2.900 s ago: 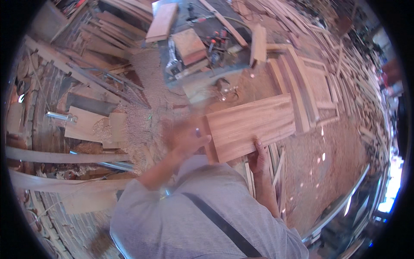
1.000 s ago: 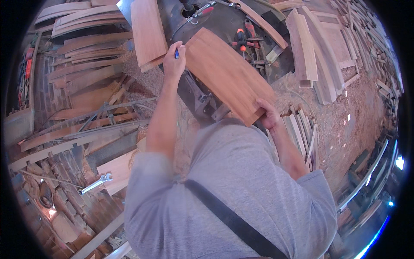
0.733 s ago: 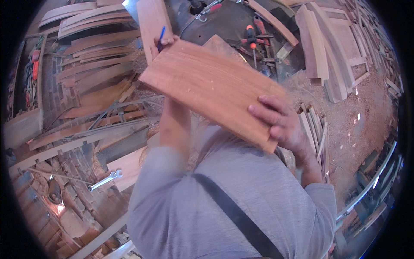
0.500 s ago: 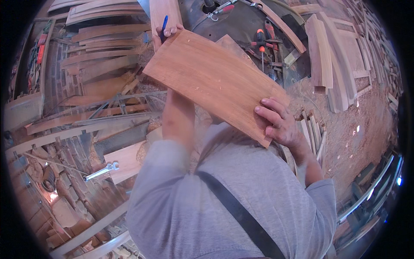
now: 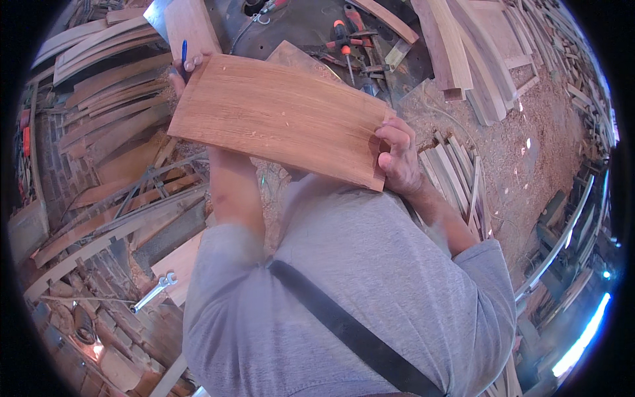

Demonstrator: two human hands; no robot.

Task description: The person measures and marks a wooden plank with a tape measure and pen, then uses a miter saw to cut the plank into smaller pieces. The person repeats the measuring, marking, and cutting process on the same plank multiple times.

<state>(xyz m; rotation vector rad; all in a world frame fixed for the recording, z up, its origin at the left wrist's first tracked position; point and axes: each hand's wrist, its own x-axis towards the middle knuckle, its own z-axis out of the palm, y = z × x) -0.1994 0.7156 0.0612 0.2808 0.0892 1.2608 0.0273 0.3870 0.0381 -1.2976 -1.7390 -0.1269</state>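
Observation:
A broad reddish-brown wooden board (image 5: 281, 119) spans the space between my hands, in front of my chest. My left hand (image 5: 188, 66) grips its far left corner, with most of the palm and the thumb side hidden by the board. A blue pen (image 5: 184, 51) sticks up between the fingers of that hand. At the other end, my right hand (image 5: 401, 155) is closed round the short right edge, fingers curled over the top face. Small wood chips lie on the board's surface.
Beyond the board, a dark worktop (image 5: 311, 30) bears an orange-handled screwdriver (image 5: 344, 41) and clamp-like tools. Curved wooden pieces are stacked at left (image 5: 119, 92) and far right (image 5: 450, 53). A wrench (image 5: 153, 291) lies at lower left. Sawdust covers the floor (image 5: 516, 165).
The board and both hands have shifted left in the view. The board now lies closer to level, its right end raised. The surroundings have also moved left as the view turned.

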